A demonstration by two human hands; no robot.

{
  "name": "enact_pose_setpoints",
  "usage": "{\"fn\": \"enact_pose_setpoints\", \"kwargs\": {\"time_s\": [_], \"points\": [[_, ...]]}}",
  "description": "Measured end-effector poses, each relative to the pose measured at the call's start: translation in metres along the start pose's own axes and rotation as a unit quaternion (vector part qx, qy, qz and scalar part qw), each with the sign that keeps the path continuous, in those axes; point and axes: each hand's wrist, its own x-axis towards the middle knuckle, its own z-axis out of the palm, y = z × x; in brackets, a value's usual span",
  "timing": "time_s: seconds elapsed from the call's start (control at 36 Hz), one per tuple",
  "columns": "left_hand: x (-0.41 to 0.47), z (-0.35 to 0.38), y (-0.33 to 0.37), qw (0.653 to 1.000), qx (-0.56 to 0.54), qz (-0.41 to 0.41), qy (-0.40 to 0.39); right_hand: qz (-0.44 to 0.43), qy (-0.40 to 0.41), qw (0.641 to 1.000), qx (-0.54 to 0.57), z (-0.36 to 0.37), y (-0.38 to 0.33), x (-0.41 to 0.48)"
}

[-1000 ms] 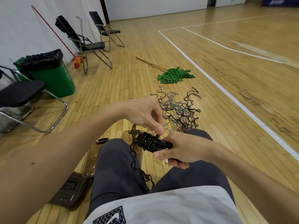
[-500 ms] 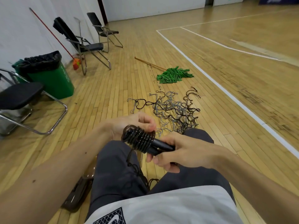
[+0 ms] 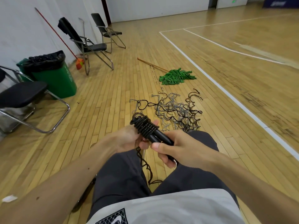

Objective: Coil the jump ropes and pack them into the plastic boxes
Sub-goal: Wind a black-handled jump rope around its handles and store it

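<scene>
Both bare forearms reach in from the lower corners and meet above the lap. The right grip point(image 3: 182, 149) lays its thumb across the top and curls its fingers beneath the black plastic jump-rope handles wound with black cord point(image 3: 149, 129). The left grip point(image 3: 127, 138), palm turned up, cups the wound end, a fingertip showing past it.

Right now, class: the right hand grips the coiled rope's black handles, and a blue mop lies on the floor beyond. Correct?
No. The head view shows the mop is green, not blue. The right hand does grip the black handles of the coiled rope.
</scene>
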Motion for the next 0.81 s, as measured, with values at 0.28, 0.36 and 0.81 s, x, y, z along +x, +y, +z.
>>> {"fn": "enact_pose_setpoints", "kwargs": {"time_s": [0.28, 0.36, 0.81], "points": [[-0.002, 0.008, -0.009, 0.998, 0.065, -0.025, 0.01, -0.031, 0.117, 0.992, 0.024, -0.016, 0.009, 0.006], [-0.003, 0.007, -0.013, 0.993, 0.116, -0.026, 0.009, -0.025, 0.139, 0.99, 0.023, -0.022, 0.015, 0.007], [0.006, 0.009, -0.027, 0.938, 0.328, 0.026, 0.111, 0.027, 0.212, 0.977, -0.016, -0.03, 0.05, 0.016]]}}
